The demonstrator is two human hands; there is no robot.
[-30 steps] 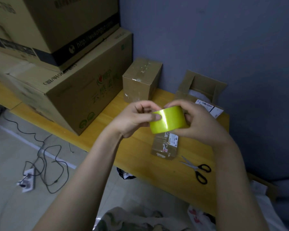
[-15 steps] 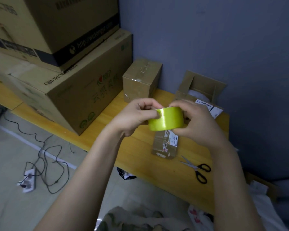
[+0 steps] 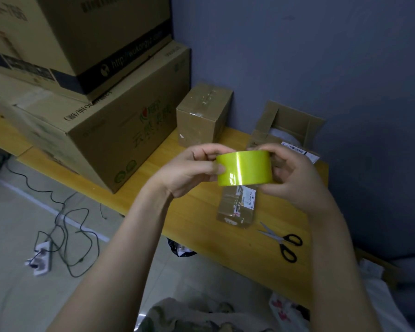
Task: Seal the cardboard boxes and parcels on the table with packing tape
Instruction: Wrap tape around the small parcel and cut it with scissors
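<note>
Yellow-green glossy tape roll (image 3: 243,168), gripped by both hands.

Makeshift packing corner; stacked cardboard boxes (image 3: 101,130) on a wooden table (image 3: 201,216); power strip (image 3: 41,259) on tiled floor (image 3: 10,236).

Glossy yellow-green tape roll (image 3: 244,168), matt brown cardboard boxes (image 3: 120,130), smooth light wood table (image 3: 201,226), black plastic-handled metal scissors (image 3: 282,240), shiny taped parcel (image 3: 236,204)
</note>
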